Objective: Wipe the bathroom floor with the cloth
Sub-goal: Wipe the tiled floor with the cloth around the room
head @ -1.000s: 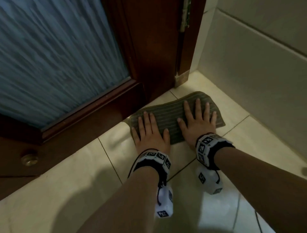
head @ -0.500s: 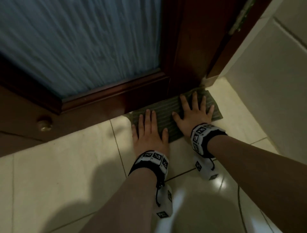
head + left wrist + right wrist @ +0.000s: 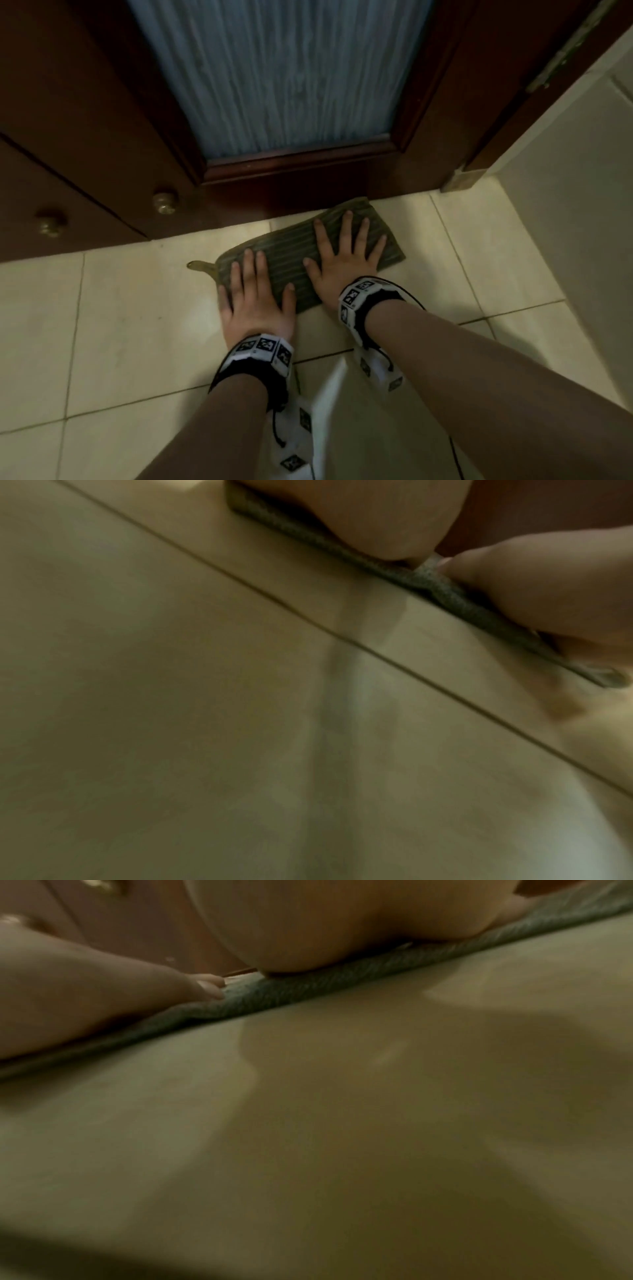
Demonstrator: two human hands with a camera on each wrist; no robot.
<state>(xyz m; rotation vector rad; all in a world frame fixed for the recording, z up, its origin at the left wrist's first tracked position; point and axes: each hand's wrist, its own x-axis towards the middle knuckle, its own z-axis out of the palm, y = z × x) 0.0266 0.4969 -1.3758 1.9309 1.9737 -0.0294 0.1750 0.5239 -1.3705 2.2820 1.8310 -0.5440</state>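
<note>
A folded grey-green ribbed cloth (image 3: 291, 253) lies flat on the cream tiled floor (image 3: 137, 325), just in front of the wooden door. My left hand (image 3: 255, 291) presses on its near left part with straight fingers. My right hand (image 3: 346, 253) is spread flat over its right half. A small corner tab of the cloth (image 3: 198, 265) sticks out to the left. The left wrist view shows the cloth's edge (image 3: 455, 599) under my palm. Seen from the right wrist, the cloth (image 3: 308, 991) lies pressed beneath the heel of my hand.
A dark wooden door with a frosted blue glass pane (image 3: 291, 78) stands right behind the cloth. A cabinet with two brass knobs (image 3: 164, 202) is at the left. A pale tiled wall (image 3: 565, 222) closes the right side. Open floor lies to the left and towards me.
Both hands have slid the cloth left along the foot of the door and a little back from it, out of the corner by the hinge. The view has shifted left, showing the cabinet knobs.
</note>
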